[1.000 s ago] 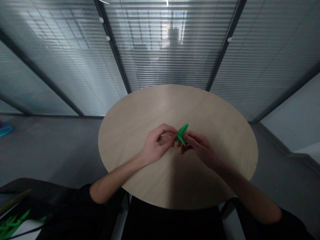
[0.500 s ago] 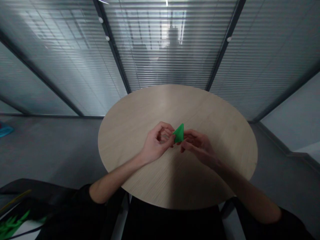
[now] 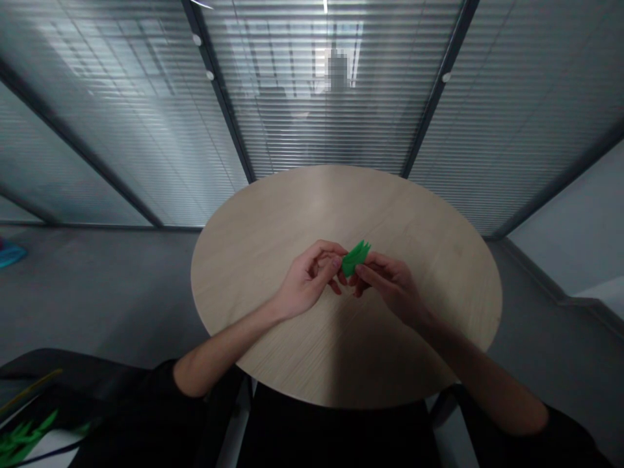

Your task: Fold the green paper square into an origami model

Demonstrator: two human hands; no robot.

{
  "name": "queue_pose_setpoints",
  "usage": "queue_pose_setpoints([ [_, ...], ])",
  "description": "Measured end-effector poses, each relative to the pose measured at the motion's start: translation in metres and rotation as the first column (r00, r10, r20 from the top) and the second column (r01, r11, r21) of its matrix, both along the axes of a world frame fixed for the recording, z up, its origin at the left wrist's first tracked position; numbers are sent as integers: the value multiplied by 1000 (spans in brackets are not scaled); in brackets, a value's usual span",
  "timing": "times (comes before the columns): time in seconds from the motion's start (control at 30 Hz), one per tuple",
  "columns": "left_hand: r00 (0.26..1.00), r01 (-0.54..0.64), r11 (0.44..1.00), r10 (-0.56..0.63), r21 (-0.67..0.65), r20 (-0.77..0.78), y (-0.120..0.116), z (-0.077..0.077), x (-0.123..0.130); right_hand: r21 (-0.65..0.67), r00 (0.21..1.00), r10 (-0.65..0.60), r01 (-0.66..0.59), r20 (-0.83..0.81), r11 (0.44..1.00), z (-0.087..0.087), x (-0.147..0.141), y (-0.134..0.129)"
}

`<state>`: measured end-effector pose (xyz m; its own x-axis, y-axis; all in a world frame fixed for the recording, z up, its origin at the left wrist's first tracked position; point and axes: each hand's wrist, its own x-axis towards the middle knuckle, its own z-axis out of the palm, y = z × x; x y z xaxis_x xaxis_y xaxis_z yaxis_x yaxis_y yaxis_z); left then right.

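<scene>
A small piece of folded green paper (image 3: pixel 355 259) is held above the middle of the round wooden table (image 3: pixel 273 214). Several pointed layers fan apart at its upper right end. My left hand (image 3: pixel 316 273) pinches its left edge between thumb and fingers. From the other side, my right hand (image 3: pixel 390 281) grips the lower right edge, its thumb pressed on the near face. The fingertips behind the paper are partly hidden.
Glass panels with blinds (image 3: pixel 322 130) stand behind the table, with a person's blurred reflection in them. At lower left are green pointed pieces (image 3: pixel 29 435) beside something white. A blue item (image 3: pixel 10 253) lies on the floor at far left.
The green paper has turned from a flat triangle to show several fanned layers. My right thumb has moved up onto it, and both hands are closer together.
</scene>
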<state>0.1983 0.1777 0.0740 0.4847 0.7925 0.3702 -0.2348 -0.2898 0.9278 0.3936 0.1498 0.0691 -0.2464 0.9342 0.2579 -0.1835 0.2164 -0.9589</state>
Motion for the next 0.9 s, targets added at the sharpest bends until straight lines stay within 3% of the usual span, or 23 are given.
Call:
queue_pose_setpoints([
  [0.53, 995, 69, 997, -67, -25, 77, 1, 2, 0, 19, 999, 45, -46, 20, 999, 3, 2, -1],
  [0.9, 1000, -13, 1000, 13, -18, -14, -1, 6, -2, 84, 999, 25, -27, 25, 996, 8, 2, -2],
])
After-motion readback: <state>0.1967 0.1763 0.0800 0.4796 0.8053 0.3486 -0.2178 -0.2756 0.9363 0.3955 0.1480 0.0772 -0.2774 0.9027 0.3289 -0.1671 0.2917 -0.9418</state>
